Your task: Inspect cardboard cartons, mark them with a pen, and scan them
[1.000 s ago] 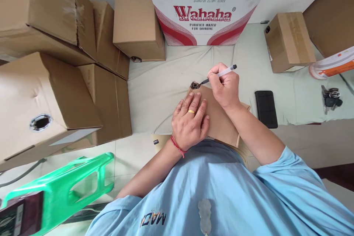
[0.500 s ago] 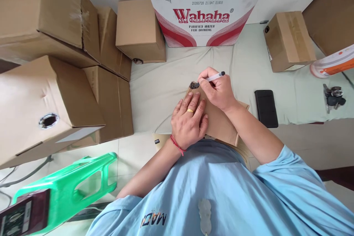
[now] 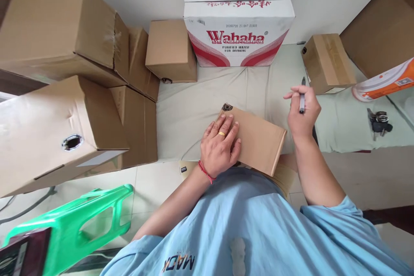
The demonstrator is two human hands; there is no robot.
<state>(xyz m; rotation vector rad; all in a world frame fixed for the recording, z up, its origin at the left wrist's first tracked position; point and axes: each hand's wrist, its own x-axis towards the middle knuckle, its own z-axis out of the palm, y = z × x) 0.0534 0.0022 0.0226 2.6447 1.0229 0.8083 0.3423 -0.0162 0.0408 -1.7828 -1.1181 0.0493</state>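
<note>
A small flat cardboard box [image 3: 258,136] lies at an angle at the front edge of the cloth-covered surface, with a dark scribbled patch [image 3: 227,107] at its far left corner. Flat on its left part rests my left hand [image 3: 220,140], fingers stretched out, with a ring and a red string at the wrist. To the right of the box, apart from it, my right hand [image 3: 303,110] is raised and closed around a pen [image 3: 302,99]. The pen's dark ends stick out above and below the fingers. Beneath my right wrist, a black phone [image 3: 315,134] is mostly hidden.
Cardboard boxes [image 3: 103,112] are stacked at the left, and a white and red water carton [image 3: 239,36] stands at the back. On the right are another box [image 3: 328,62], an orange and white cylinder [image 3: 384,79] and keys [image 3: 380,123]. A green stool [image 3: 71,224] stands lower left.
My right hand has lifted away from the box's marked corner and moved right with the pen, now covering most of the phone. My left hand stays on the box. The view has tilted up slightly.
</note>
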